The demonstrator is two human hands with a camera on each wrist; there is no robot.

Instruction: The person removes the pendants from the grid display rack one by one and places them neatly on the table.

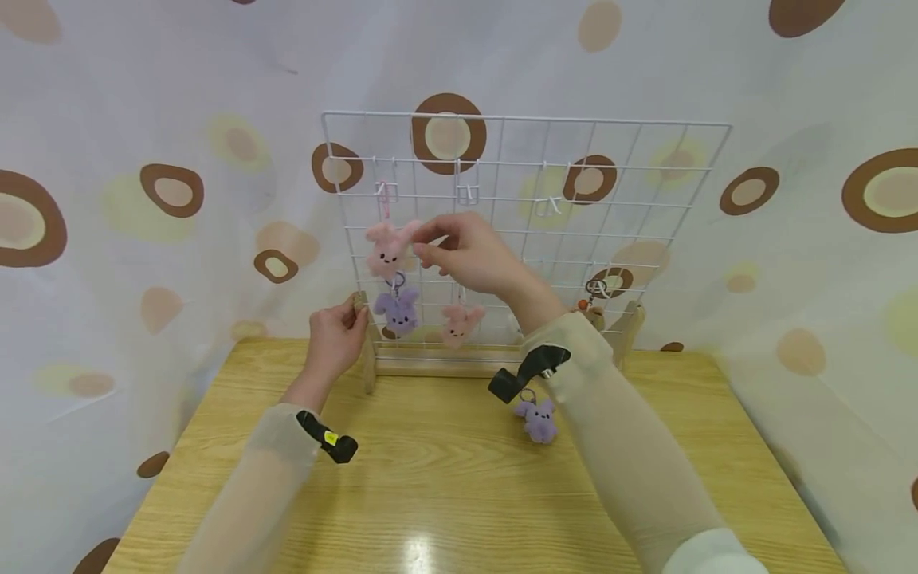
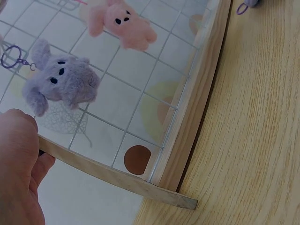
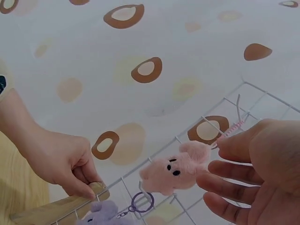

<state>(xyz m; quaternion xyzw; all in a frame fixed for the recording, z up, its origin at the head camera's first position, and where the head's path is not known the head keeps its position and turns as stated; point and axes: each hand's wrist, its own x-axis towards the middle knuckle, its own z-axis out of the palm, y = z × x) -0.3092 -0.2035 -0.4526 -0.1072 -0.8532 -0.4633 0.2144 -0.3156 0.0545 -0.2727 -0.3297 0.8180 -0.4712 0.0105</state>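
Observation:
My left hand (image 1: 335, 339) grips the top of the wooden upright (image 1: 368, 351) at the left end of a white wire grid rack (image 1: 502, 199). My right hand (image 1: 469, 251) is beside a pink plush keychain (image 1: 388, 253), its fingertips right at the ear and edge of the plush. Thumb and fingers are spread apart in the right wrist view, next to its pink coiled strap (image 3: 229, 132). That strap runs up to a hook on the upper left of the grid. Just below hangs a purple plush keychain (image 2: 65, 79) on a ring.
Another pink plush keychain (image 1: 460, 324) hangs lower at mid-grid. White hooks (image 1: 468, 192) sit along the upper rows. A brown keychain (image 1: 594, 315) hangs at the right, partly behind my right arm. One purple plush (image 1: 538, 421) lies on the wooden table (image 1: 430, 462). A patterned curtain stands behind.

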